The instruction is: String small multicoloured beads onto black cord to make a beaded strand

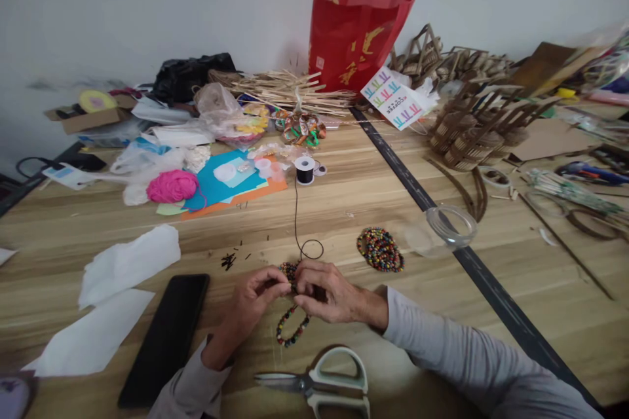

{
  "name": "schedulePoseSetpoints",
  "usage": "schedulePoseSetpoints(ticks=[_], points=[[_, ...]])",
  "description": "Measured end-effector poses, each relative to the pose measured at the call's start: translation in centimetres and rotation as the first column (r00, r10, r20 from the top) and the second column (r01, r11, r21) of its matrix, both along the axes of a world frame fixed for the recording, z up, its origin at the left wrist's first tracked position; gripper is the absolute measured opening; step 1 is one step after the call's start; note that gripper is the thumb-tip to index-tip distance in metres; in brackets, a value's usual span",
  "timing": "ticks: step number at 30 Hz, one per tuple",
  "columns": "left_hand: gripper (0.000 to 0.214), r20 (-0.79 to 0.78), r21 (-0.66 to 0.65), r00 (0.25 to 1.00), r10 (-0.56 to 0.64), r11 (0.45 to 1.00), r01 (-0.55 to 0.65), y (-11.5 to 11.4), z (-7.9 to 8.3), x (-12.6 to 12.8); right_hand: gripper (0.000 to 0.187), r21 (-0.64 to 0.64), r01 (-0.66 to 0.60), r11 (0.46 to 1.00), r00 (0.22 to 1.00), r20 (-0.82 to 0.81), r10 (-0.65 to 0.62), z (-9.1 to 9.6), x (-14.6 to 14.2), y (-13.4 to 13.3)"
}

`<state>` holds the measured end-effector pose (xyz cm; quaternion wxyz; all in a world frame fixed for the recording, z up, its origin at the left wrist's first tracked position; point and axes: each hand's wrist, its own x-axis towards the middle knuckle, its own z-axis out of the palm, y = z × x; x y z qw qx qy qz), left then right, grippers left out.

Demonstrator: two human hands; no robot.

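Note:
My left hand (255,298) and my right hand (327,291) meet over the wooden table (344,209), fingertips pinched together on a string of coloured beads (291,327). The bead loop hangs down between my hands toward me. A thin black cord (295,222) runs from my fingers up to a small spool of black cord (304,170). A finished pile of coloured beads (380,250) lies just right of my right hand.
Scissors with pale handles (324,383) lie near the front edge. A black phone (167,337) and white paper sheets (125,265) sit to the left. A clear round lid (449,226), pink yarn (171,185), a red bag (356,26) and woven strips (472,131) lie further back.

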<state>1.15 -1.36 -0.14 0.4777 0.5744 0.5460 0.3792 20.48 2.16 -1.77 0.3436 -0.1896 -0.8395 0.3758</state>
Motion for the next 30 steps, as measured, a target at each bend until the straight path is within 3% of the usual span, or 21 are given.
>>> schedulePoseSetpoints(ticks=[4,14,23,30], points=[[0.011,0.005,0.016,1.0,-0.014,1.0,0.014,0.0,0.0,0.2,0.013,-0.092,0.03,0.995,0.999,-0.036,-0.033,-0.4,-0.1,-0.1],[0.012,-0.055,0.058,0.998,-0.021,0.998,0.024,0.0,0.0,0.2,0.018,-0.134,0.082,0.988,0.992,-0.08,-0.094,-1.2,-0.4,-0.1],[0.012,-0.064,0.043,0.998,-0.024,0.999,0.027,0.0,-0.1,0.1,0.02,-0.042,0.056,0.998,0.991,-0.117,-0.061,-0.8,-0.4,0.3],[0.012,-0.052,0.036,0.999,-0.014,0.999,0.016,0.0,-0.3,0.2,0.019,-0.064,0.085,0.994,0.993,-0.081,-0.09,-1.0,-0.4,0.3]])
